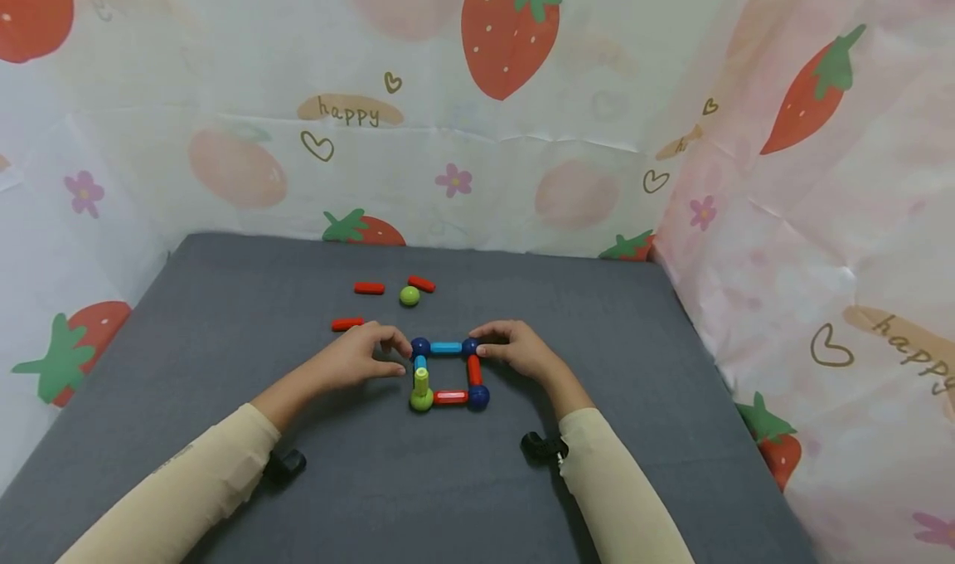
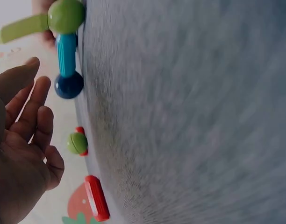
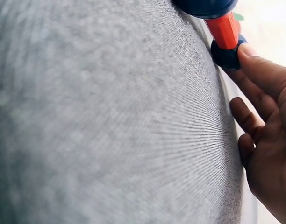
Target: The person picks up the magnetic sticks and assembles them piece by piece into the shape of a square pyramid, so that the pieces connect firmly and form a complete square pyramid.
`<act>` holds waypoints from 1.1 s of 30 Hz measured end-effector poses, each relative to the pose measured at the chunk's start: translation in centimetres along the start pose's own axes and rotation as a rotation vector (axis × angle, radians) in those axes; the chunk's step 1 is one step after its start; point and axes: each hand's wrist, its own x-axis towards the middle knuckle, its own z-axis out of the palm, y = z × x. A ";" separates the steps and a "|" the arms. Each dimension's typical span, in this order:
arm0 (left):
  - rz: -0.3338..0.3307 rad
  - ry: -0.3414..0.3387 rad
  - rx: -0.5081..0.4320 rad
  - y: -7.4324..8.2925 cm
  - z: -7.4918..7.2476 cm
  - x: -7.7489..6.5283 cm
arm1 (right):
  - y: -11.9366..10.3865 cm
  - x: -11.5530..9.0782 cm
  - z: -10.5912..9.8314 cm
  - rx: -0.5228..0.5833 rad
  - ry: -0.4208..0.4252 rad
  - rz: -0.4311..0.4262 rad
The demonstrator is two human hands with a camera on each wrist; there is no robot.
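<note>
A square of toy rods and balls lies on the grey table. Its far side is a light-blue rod between two dark-blue balls; red rods form the near and right sides. At the near left corner a green ball carries a yellow-green rod pointing up. My right hand pinches the far right dark-blue ball between thumb and forefinger. My left hand is beside the far left dark-blue ball, its fingers loosely bent and apart from the ball in the left wrist view.
Beyond the square lie a loose green ball and red rods, one of them just behind my left hand. A strawberry-printed curtain hangs behind the table and along its sides.
</note>
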 end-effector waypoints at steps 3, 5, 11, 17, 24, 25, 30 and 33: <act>0.005 0.016 0.023 -0.3 -0.3 0.8 | 0.0 0.1 0.0 -0.002 0.000 -0.005; 0.011 0.018 0.050 -0.3 -0.5 1.5 | 0.0 0.2 -0.1 -0.008 -0.001 -0.008; 0.030 -0.035 0.108 -0.6 -0.8 3.3 | -0.5 0.5 -0.1 -0.027 -0.008 -0.005; 0.027 -0.090 0.107 -0.9 -0.5 3.6 | -0.8 0.8 0.0 -0.034 -0.034 0.007; 0.016 -0.083 0.113 -1.0 -0.3 3.9 | -1.2 0.7 0.0 -0.028 -0.040 -0.001; 0.012 -0.087 0.106 -1.1 -0.3 3.8 | -1.3 0.6 -0.1 -0.032 -0.035 -0.007; 0.003 -0.085 0.103 -1.5 -0.3 3.2 | -2.4 -0.7 -0.5 -0.062 0.032 -0.031; 0.013 -0.061 0.126 -1.3 -0.5 2.6 | -3.2 -2.1 -0.7 -0.072 0.062 -0.044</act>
